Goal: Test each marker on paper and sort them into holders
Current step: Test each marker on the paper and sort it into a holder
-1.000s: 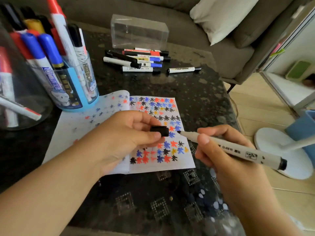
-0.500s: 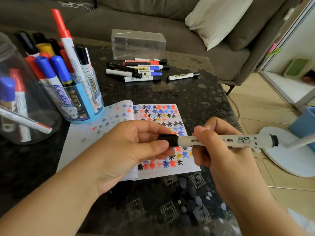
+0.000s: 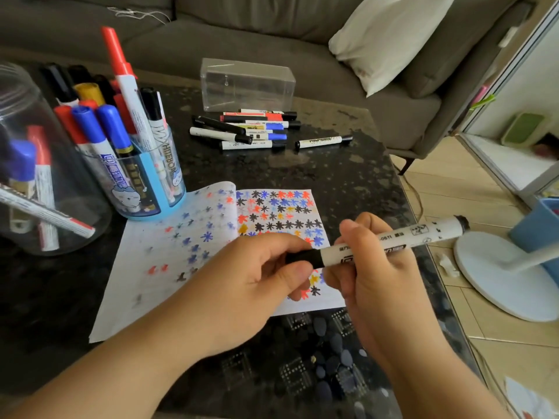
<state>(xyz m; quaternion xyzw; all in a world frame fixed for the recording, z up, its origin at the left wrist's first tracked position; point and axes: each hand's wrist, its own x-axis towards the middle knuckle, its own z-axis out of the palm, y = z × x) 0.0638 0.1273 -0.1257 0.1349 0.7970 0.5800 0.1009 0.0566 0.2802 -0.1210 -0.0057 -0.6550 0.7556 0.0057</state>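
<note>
Both hands hold one white-barrelled marker (image 3: 390, 241) over the paper (image 3: 187, 255), low and centre in the head view. The right hand (image 3: 372, 276) wraps its fingers round the mid-barrel. The left hand (image 3: 257, 279) pinches the black cap (image 3: 304, 257) at the marker's near end; the cap appears seated.

The marker's long axis runs from about 8 o'clock to 2 o'clock, butt end toward 2 o'clock beyond the counter (image 3: 348, 182) edge.

The blue-based holder (image 3: 145, 182), crowded with upright markers, stands at 10 o'clock of the hands, nearer the left. A clear, smooth jar (image 3: 51, 176) sits further toward 9 o'clock. Untested markers (image 3: 242, 131) lie at 12 o'clock before a clear plastic box (image 3: 246, 84). The counter is dark, speckled stone, glossy.
</note>
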